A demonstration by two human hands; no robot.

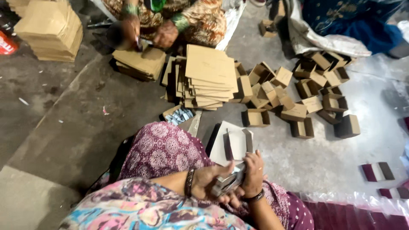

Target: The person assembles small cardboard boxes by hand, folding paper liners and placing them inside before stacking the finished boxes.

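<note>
Both hands meet at the lap: left hand (209, 181) and right hand (252, 172) curl closed around a small grey card piece (228, 182), just below a flat white-and-maroon folded box blank (230, 147) lying on the rough concrete floor (298, 157).

Both hands are bunched together low in the middle of the frame, over the lap. Left hand (208, 181) has fingers curled inward with a dark bangle on the wrist. Right hand (252, 174) sits upright just beside it, fingers folded in a tight grip, band at the wrist.

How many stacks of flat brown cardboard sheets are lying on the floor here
3: a tall stack at the top left, a low stack under another person's hands, and a fanned stack in the middle. More may lie beyond the frame.
</note>
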